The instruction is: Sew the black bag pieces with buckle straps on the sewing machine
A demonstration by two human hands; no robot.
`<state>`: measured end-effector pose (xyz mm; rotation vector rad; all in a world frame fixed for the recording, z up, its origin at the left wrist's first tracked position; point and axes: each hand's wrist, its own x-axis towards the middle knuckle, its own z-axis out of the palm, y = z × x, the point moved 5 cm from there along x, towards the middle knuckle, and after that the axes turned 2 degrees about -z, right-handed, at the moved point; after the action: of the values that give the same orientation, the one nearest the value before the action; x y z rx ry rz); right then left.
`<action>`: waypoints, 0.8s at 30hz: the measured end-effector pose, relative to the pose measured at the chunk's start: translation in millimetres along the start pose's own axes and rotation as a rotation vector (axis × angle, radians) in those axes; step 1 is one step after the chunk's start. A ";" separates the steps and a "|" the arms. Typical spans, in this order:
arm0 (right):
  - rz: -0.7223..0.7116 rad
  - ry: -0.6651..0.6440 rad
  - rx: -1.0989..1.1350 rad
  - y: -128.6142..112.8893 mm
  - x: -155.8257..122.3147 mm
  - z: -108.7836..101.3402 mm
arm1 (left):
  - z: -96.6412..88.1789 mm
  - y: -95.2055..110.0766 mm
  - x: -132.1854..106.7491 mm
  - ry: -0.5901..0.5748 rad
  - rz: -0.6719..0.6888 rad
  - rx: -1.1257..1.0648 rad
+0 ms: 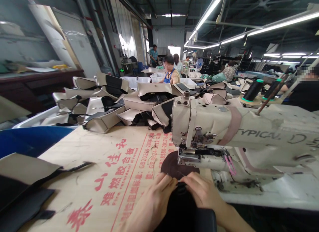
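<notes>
Close in front of the sewing machine, both my hands are closed on the upper edge of a black piece of material. My left hand pinches it from the left, and my right hand grips it from the right, with the fingertips close together. Just beyond my fingers, a dark brown rounded piece lies partly under the machine's head. Whether it is joined to the black material I cannot tell. The needle area is hidden by metal parts, from which a pink loop hangs.
Beige-and-black bag parts are heaped behind the plywood board with red print. Another beige-and-black part lies at the left. Black thread cones stand behind the machine. A blue bin edge borders the board. Several people work farther back.
</notes>
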<state>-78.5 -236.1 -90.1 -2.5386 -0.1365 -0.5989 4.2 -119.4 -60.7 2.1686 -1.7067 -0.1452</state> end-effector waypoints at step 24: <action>0.531 0.402 0.718 0.0 18.9 28.9 | -43.1 -41.6 58.8 0.142 -0.185 0.086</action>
<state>-50.3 -221.6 -103.8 -1.6264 0.3885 -0.6715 70.7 -157.7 -26.9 2.3376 -1.4600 0.0336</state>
